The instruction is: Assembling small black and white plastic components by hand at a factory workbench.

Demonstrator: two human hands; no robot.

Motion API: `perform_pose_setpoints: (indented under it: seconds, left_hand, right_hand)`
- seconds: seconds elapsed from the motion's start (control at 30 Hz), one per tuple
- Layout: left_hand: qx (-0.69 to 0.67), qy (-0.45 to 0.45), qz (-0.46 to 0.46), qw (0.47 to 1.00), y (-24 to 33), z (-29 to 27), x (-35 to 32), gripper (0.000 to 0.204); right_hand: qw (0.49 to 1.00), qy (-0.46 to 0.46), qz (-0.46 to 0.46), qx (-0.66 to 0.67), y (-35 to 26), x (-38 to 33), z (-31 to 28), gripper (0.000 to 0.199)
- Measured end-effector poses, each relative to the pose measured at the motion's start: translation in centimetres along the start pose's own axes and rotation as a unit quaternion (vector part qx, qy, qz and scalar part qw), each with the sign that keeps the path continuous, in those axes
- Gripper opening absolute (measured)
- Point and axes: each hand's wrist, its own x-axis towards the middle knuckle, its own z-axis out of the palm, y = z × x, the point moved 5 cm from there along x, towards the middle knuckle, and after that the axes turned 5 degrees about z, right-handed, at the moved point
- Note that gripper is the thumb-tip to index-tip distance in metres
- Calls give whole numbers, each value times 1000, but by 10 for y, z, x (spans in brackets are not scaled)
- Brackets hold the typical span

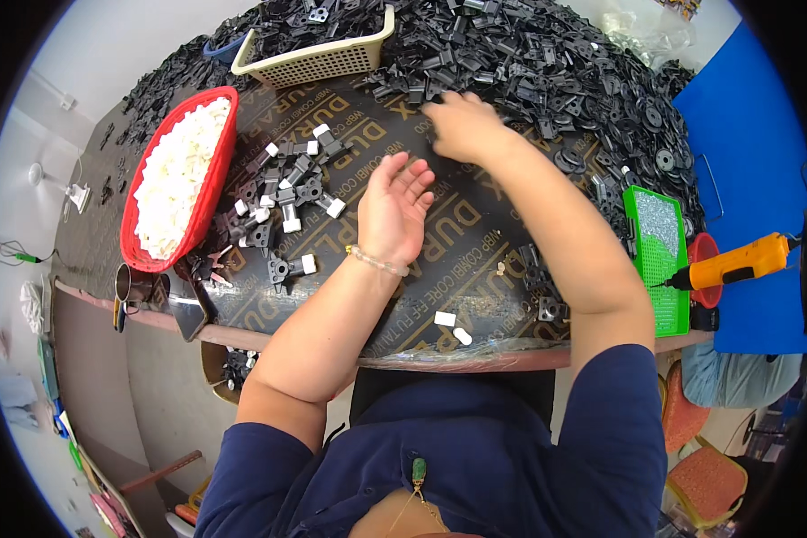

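Note:
My left hand [393,213] is held over the middle of the table, palm turned up and inward, fingers loosely spread with nothing in them. My right hand [464,128] reaches to the near edge of a big heap of black plastic parts [511,63]. Its fingers curl down round a dark plastic part, mostly hidden beneath them. Left of my left hand lies a loose group of black brackets fitted with white caps [291,193]. Two loose white caps [445,318] lie near the table's front edge, between my forearms.
A red basket of white caps [233,134] stands at the left, and a cream basket [318,67] of black parts at the back. On the right are a green tray [684,309] of small metal pieces and an orange power screwdriver [735,262]. A phone [188,305] lies at the front-left edge.

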Motion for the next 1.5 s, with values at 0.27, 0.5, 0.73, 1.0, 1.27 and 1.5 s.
perform_pose_setpoints:
  seconds: [0.27, 0.5, 0.73, 1.0, 1.27, 1.5]
  left_hand:
    - [538, -210, 324, 749, 20, 44, -34, 38]
    - [412, -232, 128, 872, 12, 36, -25, 24]
    - [159, -220, -71, 960, 2, 26, -12, 29]
    - [17, -196, -157, 968, -6, 20, -12, 24]
    - [28, -216, -143, 965, -13, 27, -20, 22]
    - [72, -193, -106, 973, -8, 32, -27, 24]
  right_hand:
    - [965, 40, -142, 215, 12, -88, -30, 38]
    - [883, -64, 47, 463, 40, -134, -54, 49]
    - [982, -147, -86, 76, 59, -159, -22, 39]
    - [916, -81, -48, 391, 58, -140, -42, 24]
    - [907, 206, -81, 358, 23, -142, -50, 23]
    - [896, 182, -127, 384, 25, -140, -47, 28]
